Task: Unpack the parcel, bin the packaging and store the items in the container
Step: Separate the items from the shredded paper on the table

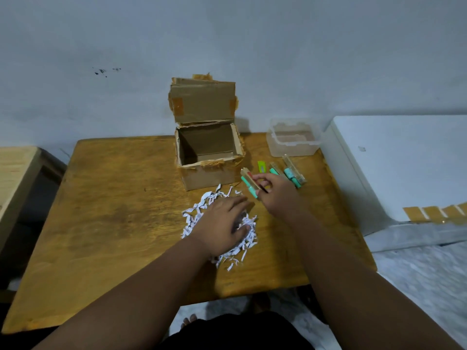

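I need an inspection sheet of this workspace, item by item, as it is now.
Surface: wooden table, worn.
Job's things: cardboard box open, nothing seen inside; shredded paper heaped before it; two packs lying near the clear container, which looks empty.
Clutter: small green piece between box and packs.
Grips: left hand rests on the shredded paper; right hand pinches the held pack.
Cables: nothing seen.
Surroundings: white case at right, tape strips on its edge; second table at left.
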